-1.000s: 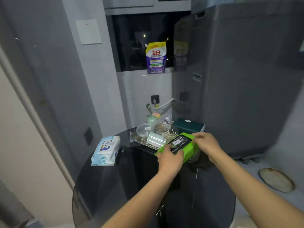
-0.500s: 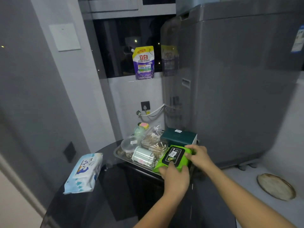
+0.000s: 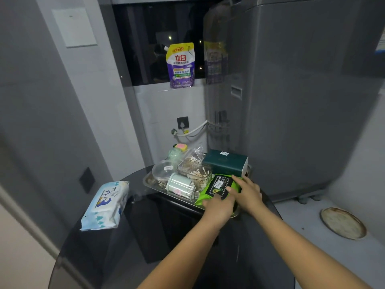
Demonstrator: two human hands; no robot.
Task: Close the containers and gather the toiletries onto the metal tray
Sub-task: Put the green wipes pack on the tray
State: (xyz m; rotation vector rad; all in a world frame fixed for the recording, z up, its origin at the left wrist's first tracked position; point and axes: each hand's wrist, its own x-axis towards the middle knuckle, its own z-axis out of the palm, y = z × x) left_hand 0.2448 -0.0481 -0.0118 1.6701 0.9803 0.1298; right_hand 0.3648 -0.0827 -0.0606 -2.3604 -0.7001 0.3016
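A green wipes pack (image 3: 216, 187) with a black label lies at the near right end of the metal tray (image 3: 149, 182). My left hand (image 3: 218, 208) rests on its near edge and my right hand (image 3: 246, 192) lies flat on its right side, fingers straight. On the tray also stand a dark green box (image 3: 226, 162), a clear box of cotton swabs (image 3: 194, 172), a round clear tub (image 3: 163, 171) and a white lidded jar (image 3: 180, 185) lying on its side. A blue and white wipes pack (image 3: 106, 205) lies off the tray, on the left of the dark glass table (image 3: 129, 243).
A grey washing machine (image 3: 302, 97) rises right behind the tray. A purple detergent pouch (image 3: 181, 65) stands on the window ledge. Hoses and a wall socket (image 3: 183, 123) sit behind the table. A round drain cover (image 3: 342, 223) lies on the floor at right.
The green wipes pack has gone from held above the tray edge to lying down on the tray. Both hands have flattened on it. The view has shifted closer and lower.
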